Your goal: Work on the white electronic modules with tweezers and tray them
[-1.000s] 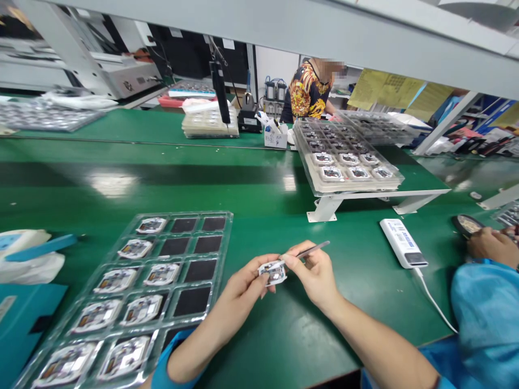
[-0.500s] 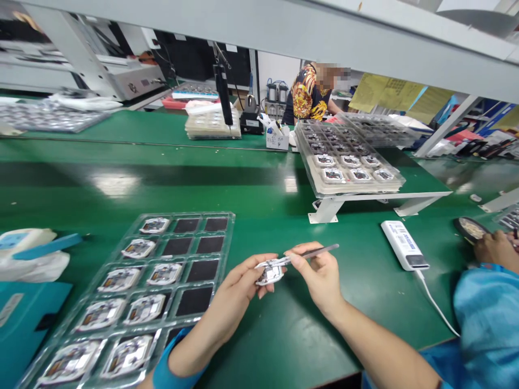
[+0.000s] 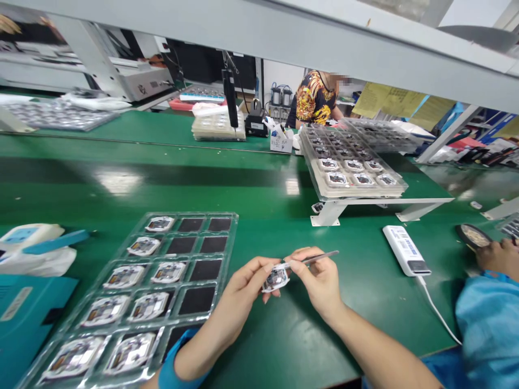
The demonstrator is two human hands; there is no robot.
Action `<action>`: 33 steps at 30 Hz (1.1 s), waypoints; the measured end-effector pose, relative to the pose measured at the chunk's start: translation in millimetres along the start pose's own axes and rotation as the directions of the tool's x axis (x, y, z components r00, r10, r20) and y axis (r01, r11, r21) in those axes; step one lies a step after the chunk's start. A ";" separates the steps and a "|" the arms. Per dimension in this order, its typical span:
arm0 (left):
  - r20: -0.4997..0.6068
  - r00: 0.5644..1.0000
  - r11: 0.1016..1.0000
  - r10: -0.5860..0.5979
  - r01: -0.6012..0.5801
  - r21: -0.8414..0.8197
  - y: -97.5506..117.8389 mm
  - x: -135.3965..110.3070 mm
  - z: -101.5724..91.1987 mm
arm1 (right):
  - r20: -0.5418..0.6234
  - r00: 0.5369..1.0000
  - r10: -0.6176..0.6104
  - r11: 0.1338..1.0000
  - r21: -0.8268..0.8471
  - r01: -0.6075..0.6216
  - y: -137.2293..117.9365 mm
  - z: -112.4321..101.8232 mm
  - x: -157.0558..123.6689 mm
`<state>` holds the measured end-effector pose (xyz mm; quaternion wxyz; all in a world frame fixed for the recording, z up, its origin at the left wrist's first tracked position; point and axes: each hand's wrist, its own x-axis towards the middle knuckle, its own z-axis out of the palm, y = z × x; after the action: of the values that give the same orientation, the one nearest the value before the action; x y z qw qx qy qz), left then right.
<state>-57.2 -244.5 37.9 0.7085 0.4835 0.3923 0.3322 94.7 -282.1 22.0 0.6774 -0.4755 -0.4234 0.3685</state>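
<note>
The left hand (image 3: 240, 292) has thumb and fingers clamped on a small white-framed part (image 3: 275, 278), held tilted just above the green table (image 3: 263, 189). Take that part as the clock's centre. At its two o'clock edge, the right hand (image 3: 320, 281) pinches a thin metal tool (image 3: 322, 256) — thumb and fingers together on it, its other end pointing away toward two. Whether the right fingertips also touch the part, I cannot tell.

Near the left forearm, toward nine, lies a clear tray (image 3: 227, 254); similar parts (image 3: 148, 306) fill its left column and three middle cells, and black pads show in others. Beyond it at nine is a teal box (image 3: 24, 319). At three sits a white device (image 3: 405, 249) with a cable, then a co-worker's hand (image 3: 500, 258) by a dark round dish (image 3: 462, 237).

Farther off, toward one, stacked trays (image 3: 348, 192) stand on a white-legged shelf (image 3: 330, 210). At eleven hangs a black driver (image 3: 230, 97); just past twelve — a person in a patterned shirt (image 3: 314, 97).
</note>
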 end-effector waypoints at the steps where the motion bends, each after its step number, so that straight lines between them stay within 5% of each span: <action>1: -0.003 1.000 1.000 0.000 0.000 0.000 -0.2 0.2 -0.1 | 0.011 1.000 -0.004 1.000 0.011 0.004 0.2 -0.1 0.0; 9: -0.012 0.999 0.999 -0.038 0.038 -0.032 0.4 1.3 -2.8 | 0.146 0.961 -0.235 0.964 -0.089 0.249 -1.1 -3.3 -1.9; 15: -0.034 0.996 0.996 -0.087 0.085 -0.033 3.8 1.1 -4.5 | 0.245 0.827 -0.506 0.803 -0.215 0.556 -9.4 -4.2 -0.9; 21: -0.030 0.994 0.994 -0.108 0.107 -0.033 4.9 -0.1 -4.0 | 0.282 0.761 -0.584 0.724 -0.244 0.645 -10.2 -3.3 2.7; 27: -0.030 0.992 0.992 -0.119 0.118 -0.032 4.6 -0.6 -3.8 | 0.256 0.793 -0.552 0.766 -0.221 0.604 -5.0 -4.1 1.1; 33: -0.014 0.996 0.996 -0.088 0.088 0.004 3.7 1.3 -3.3 | 0.110 0.960 -0.258 0.951 -0.149 0.272 1.0 -5.2 -0.8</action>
<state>-59.9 -240.9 40.3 0.7186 0.4651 0.4189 0.3031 99.1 -284.2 19.8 0.6603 -0.4509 -0.5418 0.2593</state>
